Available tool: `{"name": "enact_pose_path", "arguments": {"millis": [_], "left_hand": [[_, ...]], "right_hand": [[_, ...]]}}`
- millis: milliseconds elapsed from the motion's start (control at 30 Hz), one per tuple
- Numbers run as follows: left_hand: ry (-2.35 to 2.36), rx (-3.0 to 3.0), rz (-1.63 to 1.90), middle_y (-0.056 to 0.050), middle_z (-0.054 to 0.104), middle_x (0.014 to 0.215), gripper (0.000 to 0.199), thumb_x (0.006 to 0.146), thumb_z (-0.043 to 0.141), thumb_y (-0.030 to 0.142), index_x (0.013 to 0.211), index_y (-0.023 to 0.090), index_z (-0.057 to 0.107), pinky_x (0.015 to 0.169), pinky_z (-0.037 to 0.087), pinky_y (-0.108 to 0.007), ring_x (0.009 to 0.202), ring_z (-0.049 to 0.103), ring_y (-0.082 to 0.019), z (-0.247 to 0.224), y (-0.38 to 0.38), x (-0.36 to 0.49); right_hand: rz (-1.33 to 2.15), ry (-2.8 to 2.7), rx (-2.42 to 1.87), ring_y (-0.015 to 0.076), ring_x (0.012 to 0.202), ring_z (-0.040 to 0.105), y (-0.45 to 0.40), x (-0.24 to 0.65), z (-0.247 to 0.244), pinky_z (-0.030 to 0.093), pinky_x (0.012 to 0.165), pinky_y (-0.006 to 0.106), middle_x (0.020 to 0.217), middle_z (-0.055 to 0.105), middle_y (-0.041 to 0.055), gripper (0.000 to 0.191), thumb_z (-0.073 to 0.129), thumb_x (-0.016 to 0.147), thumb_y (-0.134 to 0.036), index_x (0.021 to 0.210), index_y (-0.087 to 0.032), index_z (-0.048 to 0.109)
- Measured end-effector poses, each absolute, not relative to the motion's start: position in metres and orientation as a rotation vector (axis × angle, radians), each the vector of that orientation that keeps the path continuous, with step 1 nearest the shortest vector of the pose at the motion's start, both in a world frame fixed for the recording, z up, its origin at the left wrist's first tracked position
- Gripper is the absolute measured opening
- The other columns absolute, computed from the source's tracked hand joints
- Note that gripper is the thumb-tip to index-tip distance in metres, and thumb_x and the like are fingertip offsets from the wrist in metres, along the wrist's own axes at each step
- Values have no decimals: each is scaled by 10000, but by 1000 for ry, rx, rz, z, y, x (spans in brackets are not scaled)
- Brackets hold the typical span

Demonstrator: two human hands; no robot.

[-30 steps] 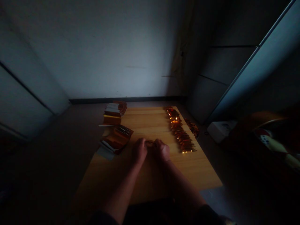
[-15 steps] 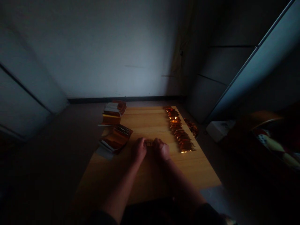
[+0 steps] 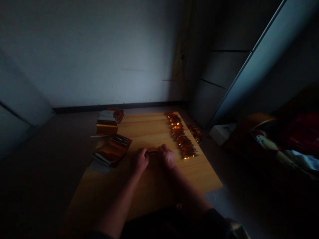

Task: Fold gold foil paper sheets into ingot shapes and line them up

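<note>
Low over the wooden table (image 3: 144, 129), my left hand (image 3: 141, 160) and my right hand (image 3: 167, 156) are closed on opposite ends of a small strip of gold-brown foil paper (image 3: 152, 152). The fingers cover both of its ends, and the dim light hides its finer detail. To the left of my left hand lies a stack of gold foil sheets (image 3: 114, 147), with a second stack of foil and pale paper (image 3: 107, 124) behind it. A long row of overlapping folded shiny foil pieces (image 3: 181, 136) runs along the table's right side.
More shiny foil pieces (image 3: 194, 133) sit in a heap beyond the table's right edge. A white box (image 3: 220, 133) stands on the floor to the right, near a dark container of cloth-like items (image 3: 269, 146). A pale wall (image 3: 112, 59) rises behind the table.
The whole view has shifted, so the table and hands appear further left. The foil strip between my hands looks narrower, and my right fingers have moved slightly over it.
</note>
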State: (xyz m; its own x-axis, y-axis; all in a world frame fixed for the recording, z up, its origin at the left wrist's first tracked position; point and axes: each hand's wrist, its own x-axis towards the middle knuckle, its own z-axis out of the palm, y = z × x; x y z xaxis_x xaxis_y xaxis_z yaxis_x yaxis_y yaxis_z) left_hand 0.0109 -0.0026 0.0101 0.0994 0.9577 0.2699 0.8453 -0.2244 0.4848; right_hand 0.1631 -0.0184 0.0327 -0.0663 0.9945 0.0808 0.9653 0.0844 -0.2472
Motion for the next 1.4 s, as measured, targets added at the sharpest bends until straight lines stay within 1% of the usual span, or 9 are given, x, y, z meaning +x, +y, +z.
{"name": "enact_pose_path", "arguments": {"millis": [67,167,267,500,533,600,700,867,1400], "left_hand": [[1787,2180,785,-56,689,910,193,823,456,189,892,196,637,757,470,-272,849,636,-181,9,-2,10],[1743,2204,793,-49,695,918,194,819,458,183,887,201,638,776,469,-265,858,638,-174,8,-2,9],[1741,2189,784,-53,699,953,209,811,472,195,933,200,641,805,477,-275,888,641,-181,6,-2,9],[1569,2170,831,-85,635,1193,549,712,528,167,1261,164,519,932,466,-335,1047,608,-219,7,-5,7],[1546,2171,840,-80,639,1171,562,706,524,164,1268,168,514,912,475,-331,1018,615,-213,8,-5,6],[1543,2163,844,-56,658,1057,556,707,516,168,1263,180,519,844,492,-307,922,626,-189,8,-6,5],[1576,2155,827,-17,638,876,484,719,499,177,1199,188,562,754,488,-260,806,609,-153,8,-5,4],[1586,2181,837,-6,614,840,364,718,480,156,1052,193,620,754,470,-246,801,589,-140,8,-3,5],[1587,2172,850,-15,641,871,321,712,486,168,991,201,640,754,482,-256,819,607,-151,4,-2,5]], "right_hand": [[177,-2156,-1953,151,811,620,-18,165,29,470,657,238,1047,619,67,159,536,913,-264,1037,-231,630],[147,-2155,-1928,186,973,598,-20,167,25,514,814,343,1164,581,71,262,558,918,-329,1148,-206,580],[106,-2158,-1890,204,1027,581,-24,168,25,510,856,400,1206,561,75,320,560,917,-348,1196,-190,549],[-18,-2172,-1831,201,1000,588,-38,199,33,515,844,407,1194,567,81,327,550,922,-350,1196,-170,547],[-39,-2170,-1828,181,935,597,-43,209,35,512,794,333,1126,595,92,263,532,929,-307,1136,-154,587],[-76,-2164,-1828,143,790,589,-58,235,37,471,671,240,960,628,85,193,478,935,-224,994,-144,643],[-316,-2147,-1678,115,658,541,-86,279,37,381,575,208,816,621,57,234,435,905,-154,841,-169,659],[-500,-2128,-1582,86,605,518,-122,332,33,335,539,183,778,613,34,267,421,908,-146,788,-179,657],[-447,-2148,-1826,105,597,524,-112,342,32,311,534,205,791,622,50,188,464,859,-125,785,-168,632]]}}
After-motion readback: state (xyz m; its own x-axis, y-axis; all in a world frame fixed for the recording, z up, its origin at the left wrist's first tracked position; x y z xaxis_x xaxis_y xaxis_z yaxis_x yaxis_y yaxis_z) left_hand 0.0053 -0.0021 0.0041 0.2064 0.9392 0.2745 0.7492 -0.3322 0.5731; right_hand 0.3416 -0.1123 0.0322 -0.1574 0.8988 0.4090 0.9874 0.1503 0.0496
